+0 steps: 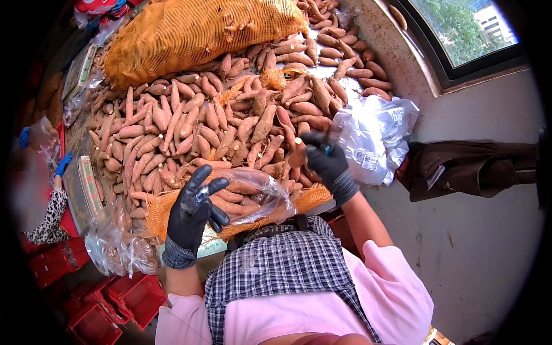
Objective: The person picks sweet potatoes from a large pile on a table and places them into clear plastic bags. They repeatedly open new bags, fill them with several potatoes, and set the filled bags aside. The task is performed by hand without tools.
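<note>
My left hand [194,215], in a black work glove, is raised at the near edge of the sweet potato heap [207,125]. Its fingers are spread and a shiny patch shows on the palm. Just right of it lies a clear plastic bag [258,194] with several sweet potatoes inside. My right hand [326,164], gloved alike, is over the heap's right side, closed around a small tool with a teal part [327,150]. Motion blur and the fingers hide the tool's shape. Orange netting [312,196] runs along the table's near edge.
A full orange mesh sack [202,39] lies across the back. White plastic bags [371,138] sit at right by the wall. At left are scales [88,181], filled clear bags [120,241] and a co-worker's blue-gloved hand [64,164]. Red crates [133,297] stand below.
</note>
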Tool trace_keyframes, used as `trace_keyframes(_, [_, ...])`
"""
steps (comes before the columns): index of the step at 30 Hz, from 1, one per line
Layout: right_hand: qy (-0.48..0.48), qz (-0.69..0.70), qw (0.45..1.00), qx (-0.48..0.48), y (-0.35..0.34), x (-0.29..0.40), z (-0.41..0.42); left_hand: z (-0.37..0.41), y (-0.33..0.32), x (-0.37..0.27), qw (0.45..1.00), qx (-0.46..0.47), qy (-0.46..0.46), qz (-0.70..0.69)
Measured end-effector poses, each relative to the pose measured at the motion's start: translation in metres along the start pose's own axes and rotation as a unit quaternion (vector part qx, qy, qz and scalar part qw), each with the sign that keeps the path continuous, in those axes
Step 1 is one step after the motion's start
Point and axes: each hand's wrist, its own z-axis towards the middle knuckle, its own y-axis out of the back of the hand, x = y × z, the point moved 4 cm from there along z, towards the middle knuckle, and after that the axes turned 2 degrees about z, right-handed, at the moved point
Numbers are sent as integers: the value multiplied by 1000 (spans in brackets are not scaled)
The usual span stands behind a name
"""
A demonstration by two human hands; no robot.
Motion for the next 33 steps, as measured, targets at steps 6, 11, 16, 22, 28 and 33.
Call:
trace_keyframes(6, [-12, -494, 869, 23, 53, -80, 30, 2, -8, -3, 997, -39, 0, -71])
trace_keyframes(11, [-21, -441, 897, 35, 39, -98, 27, 11, -26, 2, 995, -38, -4, -91])
trace_keyframes(16, [-333, 78, 928, 148, 42, -68, -8, 47, -35, 45, 987, -17, 80, -139])
trace_keyframes(22, [-211, 90, 928, 293, 3, -32, -46, 85, -84, 79, 991, 62, 116, -19])
trace_keyframes(28, [255, -347, 884, 184, 3, 39, -27, 71, -79, 74, 964, 18, -35, 262])
trace_keyframes(33, [289, -490, 797, 205, -17, 62, -20, 60, -92, 55, 932, 27, 20, 360])
